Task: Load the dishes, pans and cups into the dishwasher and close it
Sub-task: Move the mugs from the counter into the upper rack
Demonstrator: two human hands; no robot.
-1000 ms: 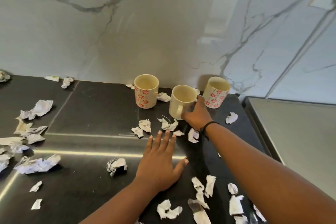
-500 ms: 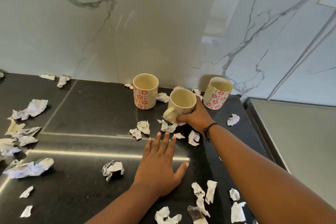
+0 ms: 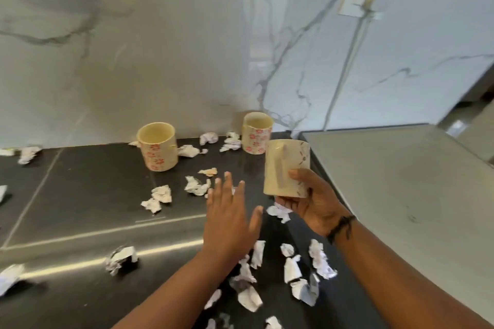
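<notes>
Blur softened the whole view, so we could not read the print on the lifted mug [image 3: 286, 168] beyond faint marks along its right side. We saw our right hand [image 3: 312, 203] closed around its lower end, thumb across the front, holding it in the air above the table [image 3: 80, 195] with its handle facing us; whether its mouth pointed up or down we could not tell. Our left hand [image 3: 230, 219] was spread wide with the fingers straight, holding nothing; we could not tell whether it touched the table. Both forearms ran off the bottom edge. A dark band [image 3: 340, 227] circled the right wrist.

2 more mugs stood upright near the wall: the left mug [image 3: 158, 147] and the far mug [image 3: 256, 132], both cream cylinders with red flower prints, well apart from each other. The table was dark, glossy stone with bright streaks of reflection. Crumpled paper scraps [image 3: 160, 196] lay scattered across it, some cut off at the left edge. Behind rose a white marble wall [image 3: 160, 61] with grey veins. A matte grey surface [image 3: 401, 181] adjoined the table on the right.
</notes>
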